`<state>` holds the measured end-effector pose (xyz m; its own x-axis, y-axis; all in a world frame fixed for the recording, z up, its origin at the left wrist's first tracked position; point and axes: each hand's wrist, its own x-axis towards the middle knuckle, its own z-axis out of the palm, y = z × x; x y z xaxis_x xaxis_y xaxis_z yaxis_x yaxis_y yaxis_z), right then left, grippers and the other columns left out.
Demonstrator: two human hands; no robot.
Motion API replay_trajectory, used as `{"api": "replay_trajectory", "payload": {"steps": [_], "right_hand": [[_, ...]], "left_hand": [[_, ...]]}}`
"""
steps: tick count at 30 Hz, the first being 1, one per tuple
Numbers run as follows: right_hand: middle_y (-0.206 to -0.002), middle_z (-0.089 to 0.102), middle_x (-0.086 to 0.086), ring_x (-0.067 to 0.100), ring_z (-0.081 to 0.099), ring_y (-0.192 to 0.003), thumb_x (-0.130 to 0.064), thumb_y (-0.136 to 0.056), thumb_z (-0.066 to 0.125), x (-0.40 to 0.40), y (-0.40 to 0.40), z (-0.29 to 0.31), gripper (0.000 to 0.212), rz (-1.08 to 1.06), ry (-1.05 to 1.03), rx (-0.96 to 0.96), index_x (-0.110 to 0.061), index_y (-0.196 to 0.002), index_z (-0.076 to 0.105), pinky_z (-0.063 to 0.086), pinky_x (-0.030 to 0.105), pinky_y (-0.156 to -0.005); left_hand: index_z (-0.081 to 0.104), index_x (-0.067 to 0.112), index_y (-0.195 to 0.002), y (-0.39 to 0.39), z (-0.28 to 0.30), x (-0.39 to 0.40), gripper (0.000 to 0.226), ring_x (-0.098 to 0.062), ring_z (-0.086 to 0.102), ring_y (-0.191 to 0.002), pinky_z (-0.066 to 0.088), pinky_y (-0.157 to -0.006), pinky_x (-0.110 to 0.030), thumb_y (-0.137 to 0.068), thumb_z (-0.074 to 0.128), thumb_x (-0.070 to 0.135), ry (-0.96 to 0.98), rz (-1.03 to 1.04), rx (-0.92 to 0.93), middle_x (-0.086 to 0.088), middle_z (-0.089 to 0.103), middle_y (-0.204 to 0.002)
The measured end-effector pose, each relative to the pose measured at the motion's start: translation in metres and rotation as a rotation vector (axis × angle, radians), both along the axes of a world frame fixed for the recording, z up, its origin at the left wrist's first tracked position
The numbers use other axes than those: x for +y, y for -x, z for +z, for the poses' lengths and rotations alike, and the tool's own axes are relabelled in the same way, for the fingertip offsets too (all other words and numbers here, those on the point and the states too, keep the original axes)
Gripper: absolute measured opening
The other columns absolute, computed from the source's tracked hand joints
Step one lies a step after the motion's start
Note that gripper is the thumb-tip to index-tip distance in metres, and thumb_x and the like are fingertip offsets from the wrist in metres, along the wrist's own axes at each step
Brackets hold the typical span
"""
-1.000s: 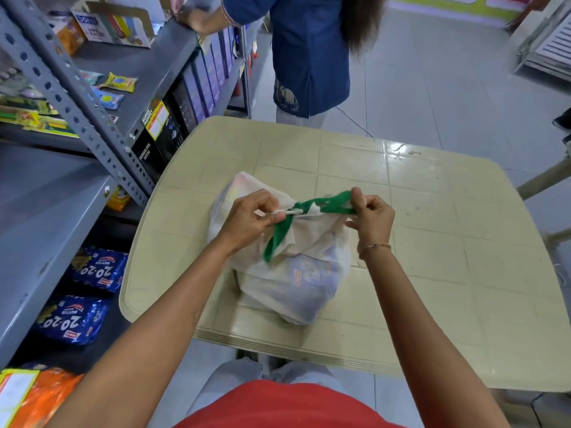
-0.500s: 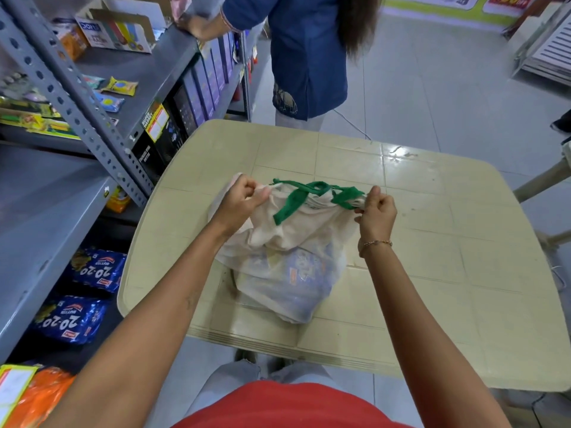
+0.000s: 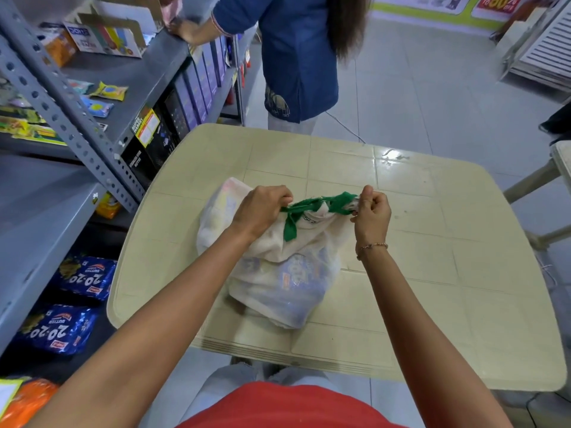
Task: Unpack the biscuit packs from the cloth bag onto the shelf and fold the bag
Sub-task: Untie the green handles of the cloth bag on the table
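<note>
Right now, white cloth bag w/ green handles on table, blue packs showing thru, left hand & right hand each pinching a handle.

1. The biscuit packs inside the cloth bag show only as blue shapes through the cloth; their number cannot be told.
2. The left hand hides the bag's left opening edge.
3. The far person is cut off at the top edge.

Thin matt cloth bag; glossy plastic table.
</note>
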<state>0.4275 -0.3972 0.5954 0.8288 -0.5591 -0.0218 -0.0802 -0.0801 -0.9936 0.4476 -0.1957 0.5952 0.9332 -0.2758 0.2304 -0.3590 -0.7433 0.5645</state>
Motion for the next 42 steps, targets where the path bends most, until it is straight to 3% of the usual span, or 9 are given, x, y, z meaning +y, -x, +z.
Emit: {"api": "replay_trajectory", "payload": {"steps": [6, 11, 16, 19, 23, 28, 30, 35, 42], "right_hand": [[-0.066, 0.053, -0.001, 0.008, 0.051, -0.056, -0.032, -0.098, 0.045, 0.005, 0.001, 0.002, 0.028, 0.043, -0.063, -0.005, -0.019, -0.073, 0.046, 0.048, 0.019, -0.047], [-0.062, 0.049, 0.001, 0.01, 0.046, -0.052, -0.033, -0.097, 0.046, 0.005, 0.001, 0.006, 0.03, 0.022, -0.064, 0.016, -0.017, -0.072, 0.045, 0.046, 0.023, -0.047], [-0.102, 0.052, 0.006, 0.019, 0.053, -0.093, -0.028, -0.095, 0.051, 0.003, 0.003, 0.012, 0.019, -0.075, 0.363, 0.029, -0.011, -0.089, 0.057, 0.046, 0.04, -0.09], [-0.121, 0.051, 0.01, 0.021, 0.05, -0.113, -0.024, -0.091, 0.057, 0.004, 0.001, 0.015, 0.02, 0.173, 0.583, -0.063, -0.01, -0.105, 0.062, 0.042, 0.045, -0.099], [-0.109, 0.069, 0.0, 0.016, 0.061, -0.101, -0.034, -0.087, 0.064, 0.016, -0.003, 0.011, 0.028, 0.568, 0.7, 0.174, -0.019, -0.11, 0.067, 0.042, 0.042, -0.096], [-0.081, 0.074, 0.011, 0.012, 0.062, -0.068, -0.01, -0.079, 0.071, 0.016, -0.001, 0.008, 0.008, 0.214, 0.206, 0.048, -0.009, -0.086, 0.075, 0.052, 0.025, -0.07], [-0.071, 0.069, 0.006, 0.015, 0.06, -0.065, -0.003, -0.078, 0.067, 0.011, -0.004, 0.008, 0.011, 0.097, 0.012, 0.071, -0.011, -0.082, 0.074, 0.051, 0.029, -0.068], [-0.073, 0.064, 0.015, 0.018, 0.057, -0.04, 0.004, -0.082, 0.05, 0.016, -0.008, 0.011, 0.022, -0.159, -0.38, 0.091, -0.009, -0.074, 0.066, 0.051, 0.028, -0.048], [-0.065, 0.06, 0.014, 0.023, 0.057, -0.035, 0.0, -0.082, 0.044, 0.025, -0.006, 0.022, 0.02, -0.192, -0.474, 0.082, -0.008, -0.068, 0.055, 0.047, 0.023, -0.038]], "left_hand": [[0.06, 0.013, -0.111, 0.006, -0.015, -0.01, 0.042, -0.02, 0.055, -0.103, 0.039, -0.092, -0.028, -0.082, 0.065, 0.042, -0.25, -0.137, -0.149, -0.001, 0.064, -0.11], [0.057, 0.009, -0.104, 0.004, -0.02, -0.022, 0.03, -0.023, 0.054, -0.094, 0.04, -0.082, -0.03, -0.087, 0.063, 0.033, -0.196, -0.033, -0.173, -0.004, 0.062, -0.101], [0.062, 0.007, -0.093, 0.003, -0.007, -0.025, 0.011, -0.027, 0.055, -0.085, 0.043, -0.076, -0.035, -0.089, 0.062, 0.017, -0.092, -0.032, -0.248, -0.007, 0.063, -0.091], [0.063, 0.011, -0.09, -0.001, 0.0, -0.022, 0.007, -0.024, 0.053, -0.085, 0.039, -0.078, -0.032, -0.087, 0.062, 0.018, -0.06, -0.015, -0.276, -0.002, 0.062, -0.09], [0.061, 0.013, -0.091, -0.008, 0.007, -0.018, 0.006, -0.022, 0.052, -0.087, 0.031, -0.081, -0.028, -0.087, 0.059, 0.016, -0.018, -0.061, -0.236, 0.001, 0.063, -0.089], [0.057, 0.011, -0.083, -0.013, 0.005, 0.007, 0.003, -0.019, 0.051, -0.078, 0.042, -0.072, -0.034, -0.086, 0.058, 0.011, 0.198, 0.029, -0.101, 0.006, 0.057, -0.078], [0.057, 0.011, -0.083, -0.013, 0.0, 0.019, 0.004, -0.02, 0.056, -0.077, 0.045, -0.073, -0.032, -0.085, 0.06, 0.01, 0.291, 0.135, -0.062, 0.005, 0.059, -0.077], [0.059, 0.007, -0.087, -0.01, -0.004, 0.026, 0.004, -0.013, 0.053, -0.068, 0.037, -0.058, -0.002, -0.086, 0.06, 0.011, 0.495, 0.368, -0.012, 0.001, 0.059, -0.076], [0.058, 0.007, -0.088, -0.01, 0.001, 0.022, 0.006, -0.017, 0.054, -0.071, 0.046, -0.065, -0.028, -0.087, 0.058, 0.013, 0.552, 0.564, 0.066, -0.002, 0.059, -0.078]]}}
